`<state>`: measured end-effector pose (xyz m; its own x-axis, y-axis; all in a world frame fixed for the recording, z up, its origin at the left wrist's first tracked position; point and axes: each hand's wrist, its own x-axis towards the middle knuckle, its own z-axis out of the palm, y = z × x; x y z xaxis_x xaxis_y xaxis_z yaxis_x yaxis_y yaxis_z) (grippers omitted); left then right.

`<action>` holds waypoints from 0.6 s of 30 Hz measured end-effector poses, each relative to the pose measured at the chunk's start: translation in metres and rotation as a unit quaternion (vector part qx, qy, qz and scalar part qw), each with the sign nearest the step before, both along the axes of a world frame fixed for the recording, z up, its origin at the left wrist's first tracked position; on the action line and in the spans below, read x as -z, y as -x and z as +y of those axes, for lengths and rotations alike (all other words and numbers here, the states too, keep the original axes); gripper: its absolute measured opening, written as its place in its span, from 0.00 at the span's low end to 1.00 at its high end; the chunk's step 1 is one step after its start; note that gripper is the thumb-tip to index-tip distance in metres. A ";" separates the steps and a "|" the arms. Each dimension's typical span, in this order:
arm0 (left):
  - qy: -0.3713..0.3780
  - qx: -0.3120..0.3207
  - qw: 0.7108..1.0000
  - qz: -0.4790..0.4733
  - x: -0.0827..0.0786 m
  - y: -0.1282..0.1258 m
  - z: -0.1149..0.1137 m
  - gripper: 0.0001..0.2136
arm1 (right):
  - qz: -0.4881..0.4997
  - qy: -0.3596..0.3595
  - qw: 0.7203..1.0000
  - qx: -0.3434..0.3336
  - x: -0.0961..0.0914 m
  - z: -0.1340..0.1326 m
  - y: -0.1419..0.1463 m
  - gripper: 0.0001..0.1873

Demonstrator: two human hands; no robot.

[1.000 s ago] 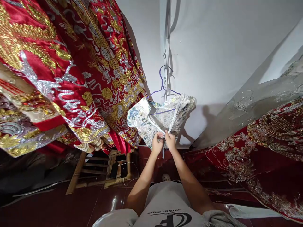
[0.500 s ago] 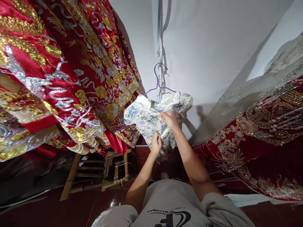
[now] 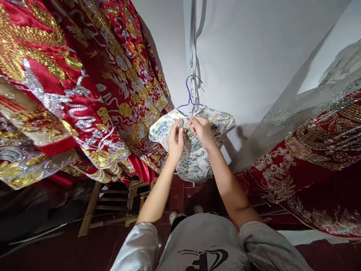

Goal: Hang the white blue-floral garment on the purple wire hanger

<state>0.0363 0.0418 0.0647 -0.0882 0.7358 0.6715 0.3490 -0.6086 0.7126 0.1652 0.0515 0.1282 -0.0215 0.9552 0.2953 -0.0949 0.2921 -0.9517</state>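
Observation:
A white short-sleeved garment with a blue floral print (image 3: 194, 162) hangs on a thin purple hanger (image 3: 189, 92) in front of me. My left hand (image 3: 175, 141) is at the neckline, its thumb and fingertips closing on the fabric edge. Beside it, my right hand (image 3: 202, 131) pinches the neckline from the other side, fingers curled in. The two sets of fingertips are close together at the top of the front. Any fastener between them is too small to make out.
Red gowns with gold and silver embroidery (image 3: 113, 75) hang close on the left. Another beaded red gown (image 3: 282, 177) stands on the right. A metal rail (image 3: 193, 41) runs down the white wall (image 3: 254, 49). A bamboo chair (image 3: 93, 207) is at lower left.
Both hands have moved up to the neckline, the left from lower on the front. The garment's front now hangs flatter and lower, with its sleeves spread.

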 end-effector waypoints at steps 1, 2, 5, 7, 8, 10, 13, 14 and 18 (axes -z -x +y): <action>-0.029 0.000 0.999 0.036 -0.023 0.001 0.008 0.13 | -0.014 -0.013 1.000 0.001 -0.001 0.000 -0.002 0.18; -0.045 0.015 0.996 0.081 -0.042 0.002 0.014 0.12 | -0.031 -0.025 0.999 0.006 -0.001 0.002 -0.003 0.17; -0.068 0.051 0.979 0.183 -0.079 0.006 0.025 0.12 | -0.113 -0.039 0.991 0.063 0.013 0.013 -0.008 0.15; -0.088 0.030 0.981 0.173 -0.089 0.013 0.027 0.10 | -0.179 -0.007 0.979 0.096 0.033 0.019 -0.009 0.14; -0.097 0.003 0.985 0.140 -0.090 0.021 0.027 0.10 | -0.201 0.018 0.974 0.098 0.046 0.019 -0.009 0.14; -0.098 -0.064 0.993 0.029 -0.084 0.041 0.029 0.08 | -0.209 0.067 0.973 0.068 0.073 0.015 -0.007 0.15; -0.028 -0.133 0.974 -0.184 -0.050 0.077 0.031 0.11 | -0.150 0.079 0.985 -0.010 0.106 -0.005 -0.002 0.15; 0.020 -0.143 0.956 -0.254 -0.031 0.085 0.030 0.13 | -0.127 0.076 0.988 -0.038 0.114 -0.011 -0.001 0.15; 0.157 -0.167 0.908 -0.350 0.052 0.082 0.015 0.16 | -0.097 0.081 0.988 -0.093 0.130 -0.027 -0.003 0.16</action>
<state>-0.0457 0.0571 0.0129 -0.6666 0.7346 0.1265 -0.1291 -0.2809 0.9510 0.1681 0.0243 -0.0016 -0.2423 0.9636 0.1130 0.0555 0.1301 -0.9899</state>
